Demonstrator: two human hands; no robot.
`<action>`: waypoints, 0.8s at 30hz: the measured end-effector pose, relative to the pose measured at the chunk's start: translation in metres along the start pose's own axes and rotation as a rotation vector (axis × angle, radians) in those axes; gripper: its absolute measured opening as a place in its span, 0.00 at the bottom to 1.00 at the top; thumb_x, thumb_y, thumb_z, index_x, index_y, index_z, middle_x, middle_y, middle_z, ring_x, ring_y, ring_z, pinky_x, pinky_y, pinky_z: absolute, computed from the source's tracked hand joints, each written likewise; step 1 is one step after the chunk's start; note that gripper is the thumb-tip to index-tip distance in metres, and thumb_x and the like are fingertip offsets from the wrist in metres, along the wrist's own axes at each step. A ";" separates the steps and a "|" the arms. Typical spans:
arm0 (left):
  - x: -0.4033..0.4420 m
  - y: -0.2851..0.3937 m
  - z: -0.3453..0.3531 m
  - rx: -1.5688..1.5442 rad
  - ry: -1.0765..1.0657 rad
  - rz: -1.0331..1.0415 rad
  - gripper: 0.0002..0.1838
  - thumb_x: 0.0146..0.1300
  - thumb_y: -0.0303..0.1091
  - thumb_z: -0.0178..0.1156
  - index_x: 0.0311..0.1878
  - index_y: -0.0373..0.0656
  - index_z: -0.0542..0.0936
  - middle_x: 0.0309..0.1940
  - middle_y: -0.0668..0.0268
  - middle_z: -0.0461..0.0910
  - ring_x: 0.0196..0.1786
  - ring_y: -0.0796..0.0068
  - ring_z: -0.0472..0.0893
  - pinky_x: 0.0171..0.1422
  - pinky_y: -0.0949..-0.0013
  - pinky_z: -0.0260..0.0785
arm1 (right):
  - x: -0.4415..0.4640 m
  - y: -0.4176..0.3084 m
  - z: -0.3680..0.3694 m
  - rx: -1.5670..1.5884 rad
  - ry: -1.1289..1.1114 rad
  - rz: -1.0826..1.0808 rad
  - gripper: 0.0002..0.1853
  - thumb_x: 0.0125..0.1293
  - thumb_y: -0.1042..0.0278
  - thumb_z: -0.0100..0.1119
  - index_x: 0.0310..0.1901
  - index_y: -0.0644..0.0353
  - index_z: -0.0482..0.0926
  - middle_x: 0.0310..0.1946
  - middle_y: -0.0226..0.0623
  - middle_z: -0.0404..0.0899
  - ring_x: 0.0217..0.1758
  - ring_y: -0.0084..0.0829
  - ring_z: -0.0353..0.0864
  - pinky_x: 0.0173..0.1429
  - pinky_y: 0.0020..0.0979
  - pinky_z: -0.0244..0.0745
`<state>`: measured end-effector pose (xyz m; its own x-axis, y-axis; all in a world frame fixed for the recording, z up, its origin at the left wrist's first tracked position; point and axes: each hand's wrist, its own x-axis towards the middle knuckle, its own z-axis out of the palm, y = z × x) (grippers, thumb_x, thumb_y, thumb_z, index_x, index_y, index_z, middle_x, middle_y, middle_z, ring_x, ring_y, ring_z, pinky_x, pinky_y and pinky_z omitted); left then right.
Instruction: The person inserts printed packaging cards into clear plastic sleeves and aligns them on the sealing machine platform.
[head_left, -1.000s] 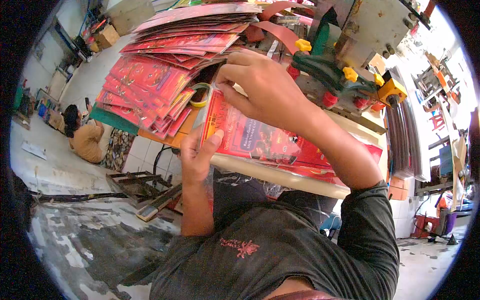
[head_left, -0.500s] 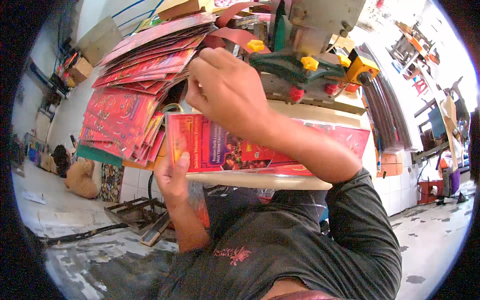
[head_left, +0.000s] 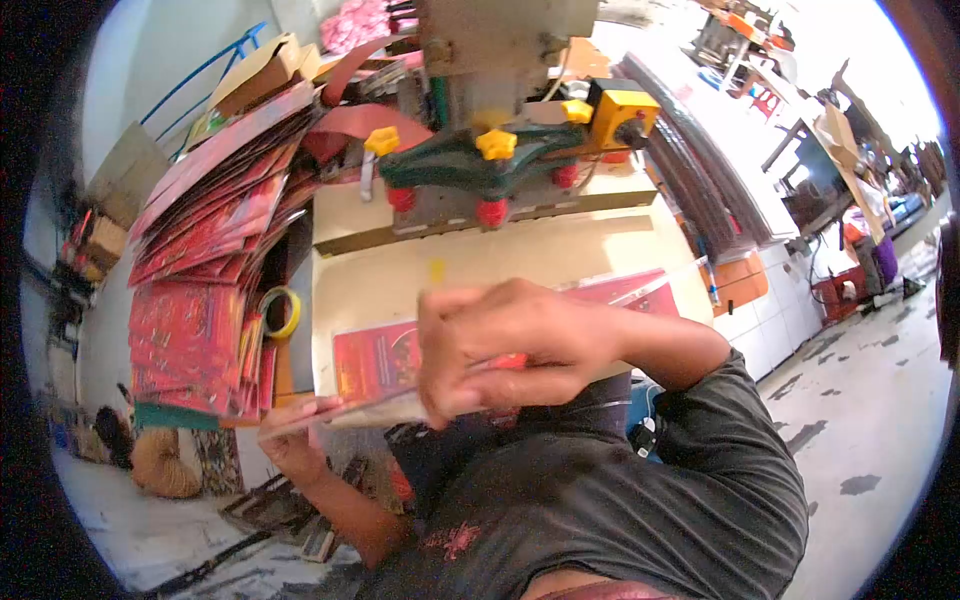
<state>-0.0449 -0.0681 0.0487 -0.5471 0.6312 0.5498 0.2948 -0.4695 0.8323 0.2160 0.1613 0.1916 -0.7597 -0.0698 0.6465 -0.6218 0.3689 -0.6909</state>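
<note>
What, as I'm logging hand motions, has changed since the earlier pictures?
The red printed sheet moved toward the body and tipped nearly edge-on. The right hand came down and took hold of it; the left hand kept its left end. The stacked red sheets and yellow tape roll stayed put.

- Through my camera, I see a pale wall (head_left: 185, 50) at the top left, with blue bars (head_left: 200, 78) by it.
- I see a grey floor (head_left: 850, 440) on the right, with dark patches (head_left: 860, 485) on it.
- White square tiles (head_left: 785, 285) show next to that floor.
- Very bright white light (head_left: 840, 40) shines at the top right; I can't tell if it's a window.
</note>
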 end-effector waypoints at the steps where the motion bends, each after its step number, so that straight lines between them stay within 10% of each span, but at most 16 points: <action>1: 0.001 -0.006 0.000 -0.022 -0.015 0.003 0.14 0.72 0.42 0.67 0.39 0.38 0.83 0.25 0.54 0.85 0.30 0.51 0.88 0.39 0.50 0.85 | -0.008 -0.007 -0.007 -0.023 0.008 0.010 0.06 0.75 0.71 0.57 0.41 0.63 0.79 0.34 0.39 0.79 0.39 0.42 0.80 0.46 0.41 0.74; 9: -0.005 -0.031 -0.040 -0.056 0.170 0.075 0.12 0.74 0.40 0.63 0.40 0.40 0.80 0.28 0.55 0.85 0.28 0.58 0.87 0.31 0.63 0.83 | -0.083 -0.061 -0.054 -0.190 -0.123 0.207 0.05 0.73 0.74 0.60 0.38 0.66 0.80 0.34 0.41 0.82 0.38 0.44 0.83 0.43 0.42 0.75; 19: -0.015 -0.065 -0.123 0.047 0.517 -0.145 0.21 0.70 0.47 0.66 0.58 0.45 0.78 0.56 0.59 0.81 0.58 0.55 0.79 0.66 0.45 0.73 | -0.166 -0.141 -0.090 -1.750 0.403 1.381 0.05 0.63 0.69 0.63 0.39 0.57 0.80 0.32 0.47 0.82 0.40 0.49 0.86 0.43 0.48 0.79; 24: -0.006 -0.051 -0.109 -0.251 0.549 -0.165 0.37 0.66 0.51 0.71 0.70 0.41 0.71 0.66 0.58 0.76 0.66 0.53 0.75 0.76 0.41 0.65 | -0.180 -0.124 -0.086 -1.742 0.557 1.163 0.06 0.69 0.70 0.61 0.44 0.59 0.80 0.38 0.46 0.85 0.45 0.50 0.86 0.48 0.47 0.81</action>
<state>-0.1421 -0.1156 -0.0051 -0.9121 0.3300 0.2434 0.0153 -0.5656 0.8245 0.4467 0.2077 0.1887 -0.2462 0.8349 0.4923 0.9532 0.3005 -0.0330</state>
